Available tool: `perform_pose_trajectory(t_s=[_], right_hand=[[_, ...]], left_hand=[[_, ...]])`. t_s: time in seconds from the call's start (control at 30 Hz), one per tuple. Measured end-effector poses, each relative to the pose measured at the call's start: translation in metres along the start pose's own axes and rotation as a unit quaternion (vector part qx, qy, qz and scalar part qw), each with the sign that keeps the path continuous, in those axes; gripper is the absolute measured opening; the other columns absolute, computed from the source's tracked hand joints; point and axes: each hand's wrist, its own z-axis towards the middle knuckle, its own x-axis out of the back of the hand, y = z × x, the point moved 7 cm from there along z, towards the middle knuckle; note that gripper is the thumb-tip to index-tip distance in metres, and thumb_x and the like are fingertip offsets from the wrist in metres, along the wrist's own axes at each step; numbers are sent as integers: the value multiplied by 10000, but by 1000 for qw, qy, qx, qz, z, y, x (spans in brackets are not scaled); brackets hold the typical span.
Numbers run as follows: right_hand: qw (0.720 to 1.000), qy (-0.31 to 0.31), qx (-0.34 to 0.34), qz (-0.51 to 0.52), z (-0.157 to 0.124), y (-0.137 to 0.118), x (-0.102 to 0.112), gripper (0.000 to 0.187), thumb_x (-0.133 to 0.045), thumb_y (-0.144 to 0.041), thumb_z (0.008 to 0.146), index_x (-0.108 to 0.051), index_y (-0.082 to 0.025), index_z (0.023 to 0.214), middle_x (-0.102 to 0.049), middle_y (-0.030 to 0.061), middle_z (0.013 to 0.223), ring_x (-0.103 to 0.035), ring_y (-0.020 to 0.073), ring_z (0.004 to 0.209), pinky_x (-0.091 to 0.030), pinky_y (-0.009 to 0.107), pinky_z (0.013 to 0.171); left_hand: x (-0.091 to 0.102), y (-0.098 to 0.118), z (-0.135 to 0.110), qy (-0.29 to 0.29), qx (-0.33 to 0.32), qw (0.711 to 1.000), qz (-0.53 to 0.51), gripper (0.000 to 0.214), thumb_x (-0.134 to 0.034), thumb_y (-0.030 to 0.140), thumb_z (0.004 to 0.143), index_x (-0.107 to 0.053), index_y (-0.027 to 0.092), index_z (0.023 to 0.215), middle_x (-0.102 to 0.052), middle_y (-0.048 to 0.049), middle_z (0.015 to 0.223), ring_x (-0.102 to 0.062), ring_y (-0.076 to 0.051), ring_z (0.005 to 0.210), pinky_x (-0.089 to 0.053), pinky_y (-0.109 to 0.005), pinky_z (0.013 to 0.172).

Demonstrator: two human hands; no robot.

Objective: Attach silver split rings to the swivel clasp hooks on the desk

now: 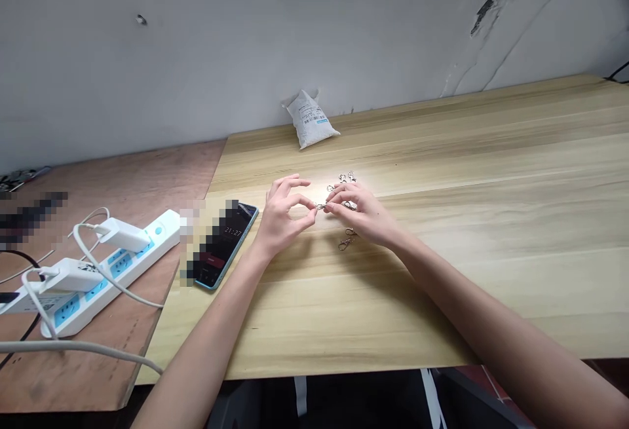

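Pinching clasp [320,206] held level, left hand [282,216] to right hand [361,214]

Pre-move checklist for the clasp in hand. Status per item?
1. Grip: left hand and right hand both pinch the clasp at the fingertips: ok.
2. Latch on the clasp open or shut: cannot tell, too small.
3. Stock: spare clasps lie just beyond the right hand: ok.
4. Stray: loose clasp lies right by the right wrist and could get nudged: not ok.
5. Clearance: phone lies left of the left hand, apart from it: ok.
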Motion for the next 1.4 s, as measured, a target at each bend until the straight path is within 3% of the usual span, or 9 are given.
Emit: perform_pose_trajectory(t_s=[0.2,0.37,0.53,0.63,0.73,0.83,0.93,1.27,1.4], right_hand=[[1000,12,15,-20,-3,-6,-7,239,-561,-338,905,-700,-247,733,-708,47,959,-580,254,1046,-366,476,1013],[996,29,8,-83,-1,8,-6,202,-574,-326,893,-713,-240,775,-696,59,977,-559,263,1059,-361,479,991],[976,56,7,-211,2,24,9,199,-579,-313,894,-721,-229,1005,-672,97,1030,-542,285,1060,-341,480,966],[977,0,31,-212,2,20,14,208,-575,-307,891,-706,-225,1031,-669,100,1028,-538,276,1054,-371,423,907],[970,-121,55,-201,-2,8,11,158,-581,-303,881,-715,-220,891,-662,47,823,-561,205,849,-377,347,813],[960,-189,34,-206,-8,-1,12,130,-619,-294,846,-701,-212,788,-605,2,675,-529,150,689,-357,290,706],[950,-235,-16,-207,-16,0,12,97,-659,-300,803,-702,-218,834,-618,-10,676,-510,126,606,-304,254,570],[927,-249,-28,-280,-21,1,1,100,-597,-128,710,-640,-206,665,-632,-17,629,-476,111,560,-243,252,527],[924,-234,-32,-300,-20,-1,0,152,-556,-106,712,-658,-199,774,-658,0,710,-480,116,584,-241,252,537]], left_hand=[[-5,3,-2,-24,-27,998,60,93,-677,164,806,-652,235,750,-654,-14,1217,-448,-272,1318,-299,-505,1124],[-11,-9,-4,-60,11,996,60,26,-668,249,850,-676,227,858,-623,-42,1260,-473,-269,1278,-357,-471,1077],[-6,-20,-2,-122,34,991,51,177,-626,313,886,-676,211,1022,-624,-68,1197,-538,-238,1156,-424,-399,994],[11,-34,-3,-148,96,984,9,223,-588,378,899,-685,204,1000,-664,-48,1013,-603,-192,927,-475,-325,820],[18,-52,-15,-249,180,951,-25,273,-608,447,862,-704,212,965,-666,-21,824,-584,-165,738,-457,-285,665],[20,-57,-24,-307,188,932,-41,260,-670,410,807,-700,211,972,-654,-13,791,-576,-156,714,-453,-270,645],[16,-54,-26,-316,175,931,-51,250,-711,391,769,-708,218,949,-667,-19,840,-586,-159,743,-456,-264,649],[-2,-36,-20,-313,127,940,-58,119,-654,318,822,-724,223,832,-666,-7,781,-593,-152,706,-439,-264,635],[-9,-34,-20,-310,138,938,-77,84,-654,281,828,-706,214,827,-673,2,775,-599,-143,702,-454,-261,639]])
